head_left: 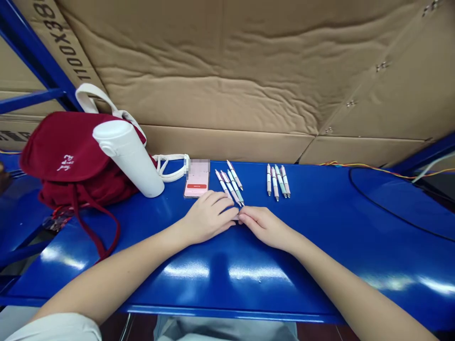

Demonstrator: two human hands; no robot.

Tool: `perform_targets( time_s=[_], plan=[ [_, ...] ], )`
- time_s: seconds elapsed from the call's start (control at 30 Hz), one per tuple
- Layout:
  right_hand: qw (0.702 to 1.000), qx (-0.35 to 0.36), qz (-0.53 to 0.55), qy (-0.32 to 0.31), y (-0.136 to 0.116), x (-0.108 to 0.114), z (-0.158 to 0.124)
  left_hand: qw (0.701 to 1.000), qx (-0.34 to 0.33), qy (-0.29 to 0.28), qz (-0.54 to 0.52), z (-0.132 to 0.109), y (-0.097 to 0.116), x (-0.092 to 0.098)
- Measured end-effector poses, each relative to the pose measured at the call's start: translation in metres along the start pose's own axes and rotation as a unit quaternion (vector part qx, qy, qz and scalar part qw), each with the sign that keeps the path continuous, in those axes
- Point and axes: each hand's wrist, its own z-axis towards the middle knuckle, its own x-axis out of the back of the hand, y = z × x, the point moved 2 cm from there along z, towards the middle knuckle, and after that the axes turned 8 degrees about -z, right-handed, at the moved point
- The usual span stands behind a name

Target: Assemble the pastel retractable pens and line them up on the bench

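The table [320,274] looks like painted metal, smooth and very glossy, with bright streaks of light mirrored in it. Behind it the cardboard [263,104] is matt paper board, rippled and creased. The bag [85,151] is soft, matt cloth—its handle [85,87] a woven-looking fabric. The bottle [131,158] has a smooth, low-sheen coat; whether metal or plastic lies beneath, I cannot tell. The phone [198,179] shows a smooth, flat screen. The pens [269,180] look like smooth plastic, and the cable [408,221] a plain, rubbery plastic. The sleeve [60,327] is matt cloth.
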Motion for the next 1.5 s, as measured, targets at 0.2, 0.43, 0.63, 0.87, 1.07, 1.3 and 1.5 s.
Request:
perform_targets(
  time_s=[0.2,0.43,0.63,0.87,1.07,1.3,1.5],
  plan=[
    [0.993,0.007,-0.105,-0.047,-0.006,0.008,-0.004,0.997,0.02,-0.072,0.002,-0.001,0.0,-0.009],
    [0.988,0.02,-0.14,-0.062,-0.003,0.003,-0.006,0.997,-0.033,-0.062,0.014,-0.004,0.0,-0.009],
    [0.979,0.032,-0.199,-0.019,0.003,-0.01,-0.003,0.998,-0.01,-0.062,-0.016,-0.005,-0.003,-0.01],
    [0.959,0.044,-0.279,0.012,0.004,-0.016,-0.001,0.994,0.023,-0.083,-0.067,-0.005,-0.003,-0.01],
    [0.945,0.058,-0.321,0.034,0.005,-0.021,0.0,0.992,0.034,-0.1,-0.069,-0.004,-0.002,-0.009],
    [0.978,0.034,-0.205,0.031,0.002,-0.009,-0.001,0.992,0.049,-0.112,-0.014,0.001,-0.004,-0.006],
    [0.99,-0.008,-0.139,0.001,0.007,0.014,-0.006,0.991,0.072,-0.097,0.057,0.001,-0.006,-0.004]
  ],
)
